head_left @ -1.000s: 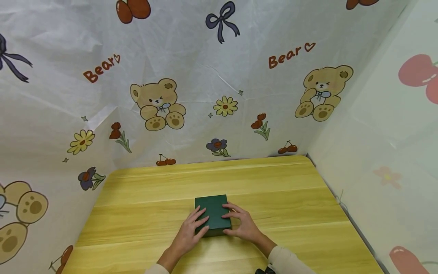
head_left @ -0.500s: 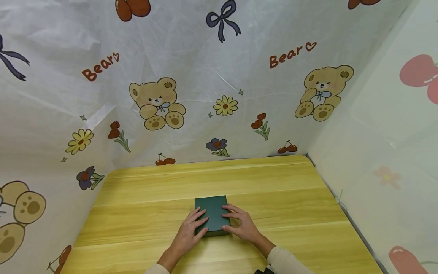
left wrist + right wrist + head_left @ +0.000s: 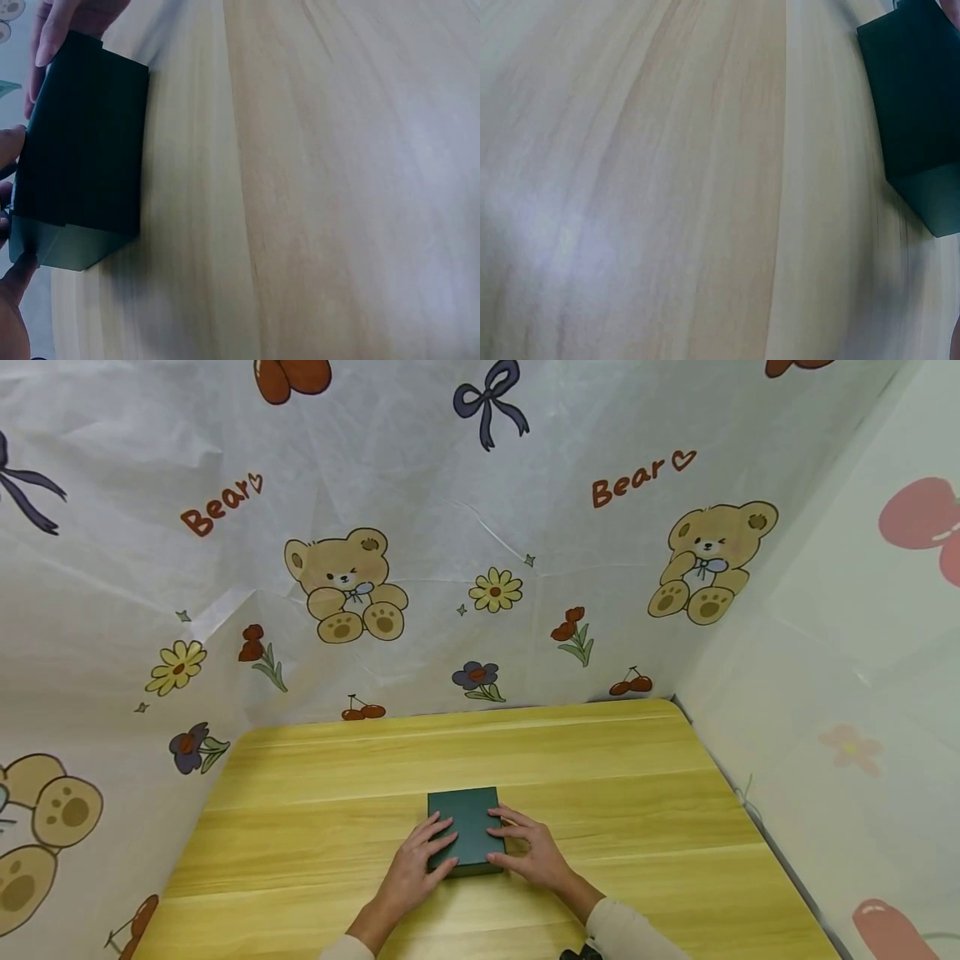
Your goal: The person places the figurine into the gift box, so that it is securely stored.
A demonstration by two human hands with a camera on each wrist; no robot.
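A dark green square box (image 3: 472, 827) sits near the middle front of the wooden table, its lid on top. My left hand (image 3: 408, 875) rests on its left part, with spread fingers on the lid and the thumb at the front edge. On the right side my right hand (image 3: 536, 856) touches it, fingertips on the lid's right edge and thumb near the front right corner. In the left wrist view, a finger (image 3: 21, 271) of my left hand lies against the side of the box (image 3: 86, 142). The right wrist view shows only part of the box (image 3: 915, 97).
The light wooden table (image 3: 637, 760) extends around the box. Behind it hangs a white sheet (image 3: 435, 502) printed with bears, bows and flowers. More printed sheeting (image 3: 862, 635) stands along the right. A small black object (image 3: 581, 952) shows by my right sleeve (image 3: 633, 931).
Both hands stay on the box, which stays in place. The head view shifts only slightly.
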